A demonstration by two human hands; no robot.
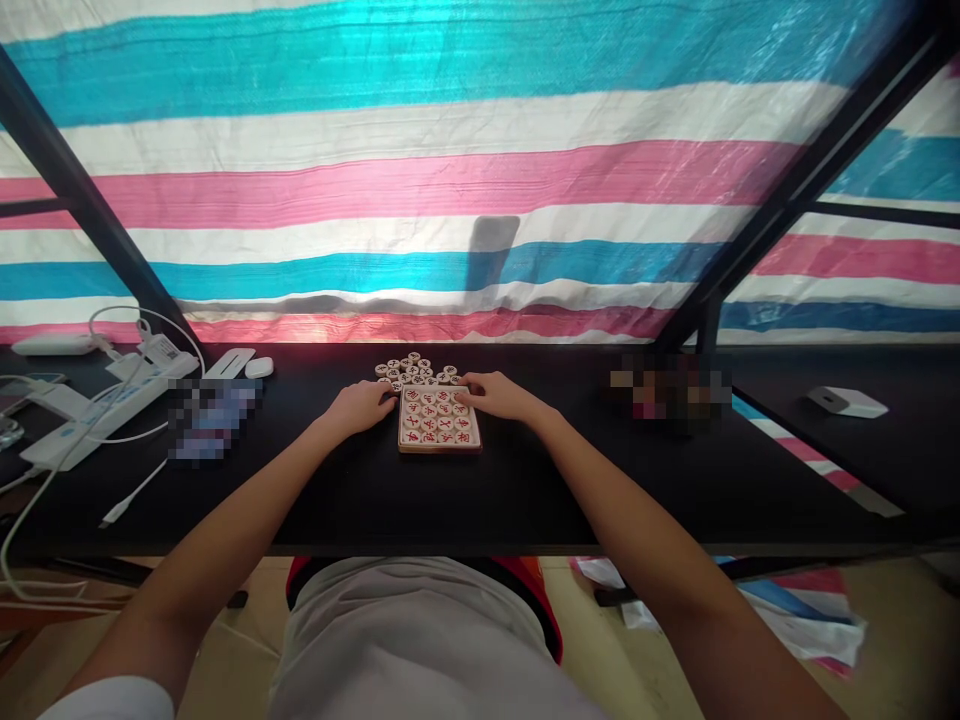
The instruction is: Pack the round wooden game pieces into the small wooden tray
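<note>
Pixel blocks veil a left-side object [215, 418] and a right-side object [670, 392] | Characters on loose pieces [409, 377] appear too small to read | Left hand [361, 407] and right hand [501, 395] partly hide their own fingers | Bottom edge crops the white sleeve [112, 700] and right arm [671, 557] | Left edge cuts a clear object [9, 433]

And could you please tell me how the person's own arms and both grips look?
The left grip and the right grip are human hands, without gloves. On the left arm, a white sleeve shows at the picture's bottom edge; on the right arm, no sleeve is in view. I see no watch, cable or marking.
</note>
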